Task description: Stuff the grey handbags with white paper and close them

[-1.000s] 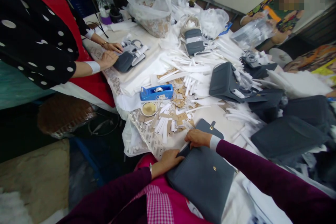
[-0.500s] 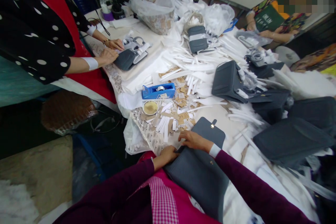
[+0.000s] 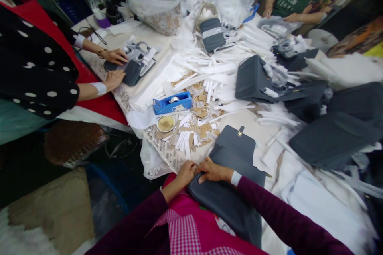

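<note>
A dark grey handbag (image 3: 231, 201) lies across my lap and the table edge, its flap with a small gold clasp (image 3: 239, 134) folded out away from me. My left hand (image 3: 186, 174) is closed on the bag's left end, at its opening edge. Right beside it, my right hand (image 3: 216, 170) grips the same edge, thumb on the near side and fingers curled over. The fingertips of both hands almost meet. What lies inside the bag is hidden.
Paper tags (image 3: 191, 133), a round tin (image 3: 165, 123) and a blue tape dispenser (image 3: 172, 102) are beyond my hands. Grey bags (image 3: 335, 139) and white padding strips (image 3: 215, 65) cover the right side. At left, a co-worker's hands (image 3: 115, 67) handle another bag.
My right hand has come down from above the bag onto its edge, close to my left hand. The bag's near side is pulled up more. The camera view has shifted slightly.
</note>
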The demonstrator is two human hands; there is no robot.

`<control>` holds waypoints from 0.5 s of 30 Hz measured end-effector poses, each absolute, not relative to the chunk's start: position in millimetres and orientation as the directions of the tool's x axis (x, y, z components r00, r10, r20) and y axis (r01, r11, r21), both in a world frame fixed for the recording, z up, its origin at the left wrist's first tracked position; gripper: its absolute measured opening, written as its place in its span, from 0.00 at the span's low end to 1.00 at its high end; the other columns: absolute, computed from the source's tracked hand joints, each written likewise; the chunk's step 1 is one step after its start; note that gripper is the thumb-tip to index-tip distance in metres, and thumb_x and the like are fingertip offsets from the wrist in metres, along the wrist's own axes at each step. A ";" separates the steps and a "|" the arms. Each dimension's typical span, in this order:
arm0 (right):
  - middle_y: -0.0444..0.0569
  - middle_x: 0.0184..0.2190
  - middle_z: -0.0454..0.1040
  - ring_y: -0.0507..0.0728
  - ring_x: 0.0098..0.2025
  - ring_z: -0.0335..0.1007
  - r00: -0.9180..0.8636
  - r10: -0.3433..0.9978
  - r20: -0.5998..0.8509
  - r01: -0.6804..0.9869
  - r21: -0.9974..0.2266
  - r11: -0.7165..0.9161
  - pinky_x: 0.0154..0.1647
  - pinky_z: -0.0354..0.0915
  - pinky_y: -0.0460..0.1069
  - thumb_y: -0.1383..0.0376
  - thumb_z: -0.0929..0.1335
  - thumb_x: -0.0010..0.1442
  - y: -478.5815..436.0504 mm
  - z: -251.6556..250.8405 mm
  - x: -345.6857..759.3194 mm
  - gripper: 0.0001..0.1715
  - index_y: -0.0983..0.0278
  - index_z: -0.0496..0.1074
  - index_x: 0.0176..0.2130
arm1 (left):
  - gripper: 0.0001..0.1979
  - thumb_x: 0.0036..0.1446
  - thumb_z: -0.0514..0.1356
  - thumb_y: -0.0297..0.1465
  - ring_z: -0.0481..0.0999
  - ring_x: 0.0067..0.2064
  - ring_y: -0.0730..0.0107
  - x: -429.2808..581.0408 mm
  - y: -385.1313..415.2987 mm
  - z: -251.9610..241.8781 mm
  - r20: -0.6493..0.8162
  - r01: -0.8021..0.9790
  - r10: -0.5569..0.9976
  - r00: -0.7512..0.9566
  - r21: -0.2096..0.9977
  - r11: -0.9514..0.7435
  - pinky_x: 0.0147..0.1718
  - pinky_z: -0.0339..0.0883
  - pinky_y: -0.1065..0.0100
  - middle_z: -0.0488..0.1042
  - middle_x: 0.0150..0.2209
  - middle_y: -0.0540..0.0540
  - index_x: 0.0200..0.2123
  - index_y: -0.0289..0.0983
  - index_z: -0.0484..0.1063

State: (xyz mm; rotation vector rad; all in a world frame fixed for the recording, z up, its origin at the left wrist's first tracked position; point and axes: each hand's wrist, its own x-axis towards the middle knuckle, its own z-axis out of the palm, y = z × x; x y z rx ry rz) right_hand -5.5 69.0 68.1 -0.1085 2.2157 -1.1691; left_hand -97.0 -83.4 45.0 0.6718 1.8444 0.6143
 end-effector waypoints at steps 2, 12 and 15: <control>0.47 0.36 0.76 0.59 0.42 0.66 -0.791 -0.353 -0.499 0.208 -0.763 0.612 0.53 0.49 0.59 0.57 0.70 0.55 70.4 68.5 -9.7 0.13 0.62 0.75 0.39 | 0.17 0.59 0.49 0.40 0.74 0.39 0.65 -101.9 -87.8 55.0 -0.648 0.033 0.713 -0.267 0.733 0.679 0.39 0.66 0.66 0.75 0.37 0.43 0.41 0.34 0.68; 0.53 0.46 0.71 0.61 0.50 0.62 -0.921 0.331 -0.205 0.385 -0.598 0.703 0.52 0.56 0.56 0.71 0.66 0.54 77.8 133.3 30.3 0.15 0.63 0.72 0.43 | 0.27 0.36 0.68 0.31 0.75 0.41 0.60 -82.0 -53.3 41.9 -0.544 -0.363 0.839 -0.002 0.782 0.506 0.41 0.68 0.61 0.74 0.36 0.47 0.40 0.39 0.60; 0.55 0.53 0.63 0.63 0.55 0.56 -0.538 0.843 -0.014 0.691 -0.580 0.432 0.54 0.56 0.59 0.73 0.64 0.55 72.6 146.8 91.5 0.24 0.60 0.65 0.52 | 0.23 0.42 0.64 0.34 0.76 0.41 0.59 -82.3 -45.9 43.1 -0.551 -0.349 0.829 0.102 0.760 0.548 0.41 0.70 0.59 0.75 0.39 0.45 0.41 0.40 0.58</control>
